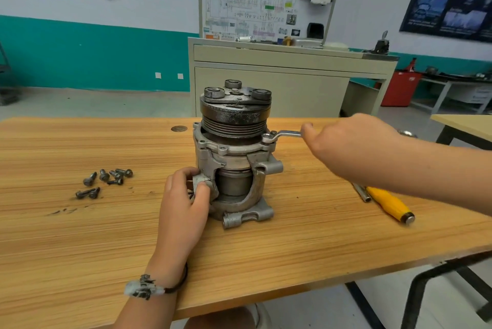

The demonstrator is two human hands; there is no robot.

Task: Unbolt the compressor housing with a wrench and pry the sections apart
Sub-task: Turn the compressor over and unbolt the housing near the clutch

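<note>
Head view. Grey cast-metal compressor housing [234, 158] stands upright at frame centre on the wooden table [80, 235]. Left hand [183, 206] grips its lower-left lug; right hand [343, 147] clamps the steel wrench [282, 135], ring end seated on an upper-right flange bolt. Loose bolts [106, 180] lie left; a yellow-handled screwdriver [390, 204] lies right.

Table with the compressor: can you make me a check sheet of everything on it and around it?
Surface: wooden table, dark smudges.
Job's things: compressor upright, pulley on top; wrench ring end on a top flange bolt.
Clutter: loose bolts left of the compressor; yellow-handled tool and metal rod to its right.
Hands: left hand grips the housing's side; right hand holds the wrench handle.
Cables: nothing seen.
Surroundings: cabinet with wiring board behind; red bin.
</note>
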